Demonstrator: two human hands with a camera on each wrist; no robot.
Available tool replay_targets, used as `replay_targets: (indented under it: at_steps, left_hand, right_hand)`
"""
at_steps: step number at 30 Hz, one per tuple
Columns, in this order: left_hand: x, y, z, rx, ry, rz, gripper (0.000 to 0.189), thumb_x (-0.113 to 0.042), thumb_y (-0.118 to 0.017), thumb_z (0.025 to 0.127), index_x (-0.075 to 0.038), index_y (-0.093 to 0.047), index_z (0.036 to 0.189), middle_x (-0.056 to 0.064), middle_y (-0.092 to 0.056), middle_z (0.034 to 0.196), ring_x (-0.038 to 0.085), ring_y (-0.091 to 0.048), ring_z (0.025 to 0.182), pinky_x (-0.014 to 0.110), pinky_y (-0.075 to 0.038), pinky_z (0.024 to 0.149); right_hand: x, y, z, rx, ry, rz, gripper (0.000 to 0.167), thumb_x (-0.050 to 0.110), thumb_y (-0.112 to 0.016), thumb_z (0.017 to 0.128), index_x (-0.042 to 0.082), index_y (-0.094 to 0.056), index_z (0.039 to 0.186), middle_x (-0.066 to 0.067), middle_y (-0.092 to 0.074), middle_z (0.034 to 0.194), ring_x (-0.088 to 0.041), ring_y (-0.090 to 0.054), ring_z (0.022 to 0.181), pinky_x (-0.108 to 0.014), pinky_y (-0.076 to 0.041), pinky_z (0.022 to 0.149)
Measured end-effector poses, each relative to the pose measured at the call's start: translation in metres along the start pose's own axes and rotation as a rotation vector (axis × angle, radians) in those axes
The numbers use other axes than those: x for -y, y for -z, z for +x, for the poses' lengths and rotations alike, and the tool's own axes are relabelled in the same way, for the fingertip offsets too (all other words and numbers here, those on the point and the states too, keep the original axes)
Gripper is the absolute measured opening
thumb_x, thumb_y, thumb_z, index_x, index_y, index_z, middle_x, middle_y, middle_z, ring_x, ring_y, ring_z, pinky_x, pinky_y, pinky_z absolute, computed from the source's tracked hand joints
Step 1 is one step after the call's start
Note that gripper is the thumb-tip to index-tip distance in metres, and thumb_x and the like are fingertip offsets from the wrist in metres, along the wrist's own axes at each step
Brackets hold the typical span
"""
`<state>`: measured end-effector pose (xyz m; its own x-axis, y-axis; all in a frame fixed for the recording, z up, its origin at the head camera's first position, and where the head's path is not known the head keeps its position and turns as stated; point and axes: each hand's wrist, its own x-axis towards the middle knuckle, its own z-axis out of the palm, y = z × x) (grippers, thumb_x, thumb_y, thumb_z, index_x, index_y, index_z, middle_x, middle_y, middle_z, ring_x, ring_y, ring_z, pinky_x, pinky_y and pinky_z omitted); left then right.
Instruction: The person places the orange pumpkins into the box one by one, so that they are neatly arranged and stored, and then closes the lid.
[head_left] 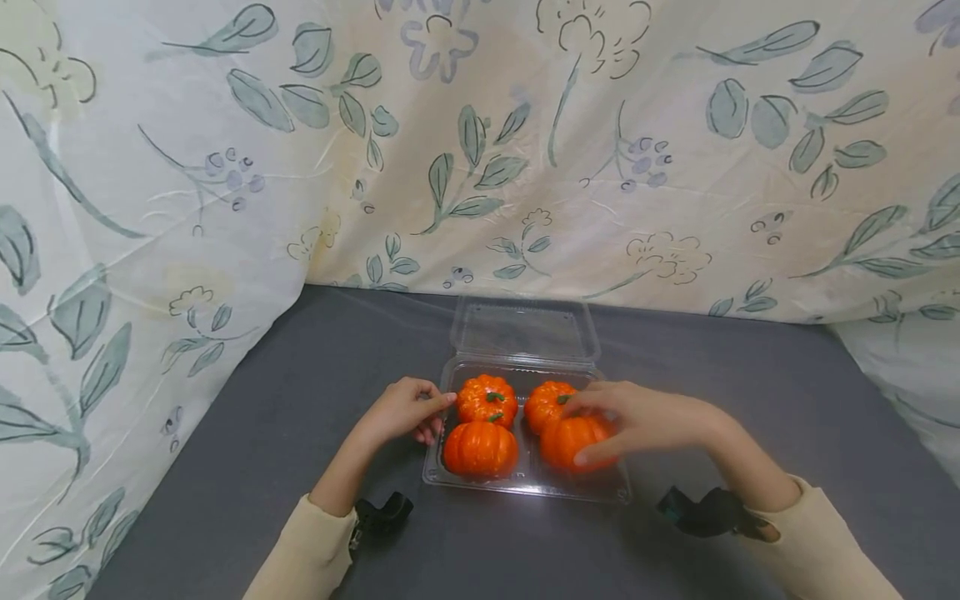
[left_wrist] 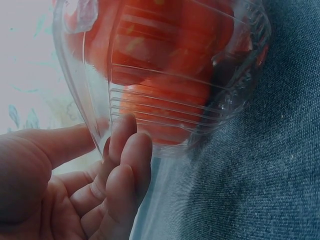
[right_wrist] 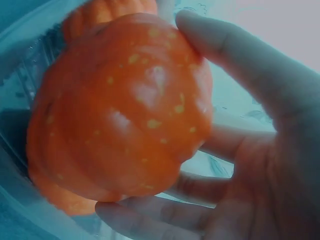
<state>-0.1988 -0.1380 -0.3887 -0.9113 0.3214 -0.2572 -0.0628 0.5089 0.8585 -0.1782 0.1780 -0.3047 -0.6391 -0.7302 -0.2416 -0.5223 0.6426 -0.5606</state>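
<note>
A clear plastic clamshell box (head_left: 525, 493) lies with its lid (head_left: 525, 329) folded back, away from me. At the box's left edge my left hand (head_left: 405, 410) pinches the rim between thumb and fingers, as the left wrist view shows. My right hand (head_left: 645, 418) grips a small orange pumpkin (right_wrist: 120, 110) with yellow flecks, thumb on one side and fingers on the other, over the box's front right part. Behind it sits another pumpkin (head_left: 543, 404), partly covered by that hand. Two more, a rear pumpkin (head_left: 480, 396) and a front pumpkin (head_left: 480, 450), fill the left side.
A dark grey cloth (head_left: 315, 375) covers the table under the box. Floral fabric (head_left: 525, 167) hangs behind and along both sides. Black wrist mounts, a left mount (head_left: 386, 512) and a right mount (head_left: 705, 510), stick out from the wrists near the table.
</note>
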Motion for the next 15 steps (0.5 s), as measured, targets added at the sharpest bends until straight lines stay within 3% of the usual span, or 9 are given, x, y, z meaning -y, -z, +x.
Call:
replay_targets:
  at_steps: [5,15]
  left_hand:
    - [0.000,0.000,-0.001,0.002,-0.004,-0.001,0.032,-0.029,-0.056,0.093,0.001,-0.063,0.083,0.004,-0.061,0.057,0.014,-0.058,0.044,0.035,-0.054,0.049]
    - [0.001,0.000,0.000,0.000,0.000,-0.005,0.031,-0.029,-0.056,0.093,0.000,-0.062,0.082,0.004,-0.060,0.057,0.014,-0.058,0.044,0.035,-0.054,0.049]
  right_hand:
    - [-0.003,-0.007,0.004,0.004,0.008,-0.025,0.047,0.048,-0.065,0.081,0.020,-0.058,0.118,0.008,-0.055,0.107,-0.013,-0.050,0.095,-0.034,-0.045,0.080]
    - [-0.003,-0.016,0.005,0.019,-0.035,0.010,0.049,0.049,-0.064,0.082,0.019,-0.058,0.120,-0.003,-0.055,0.123,-0.026,-0.049,0.113,-0.050,-0.041,0.093]
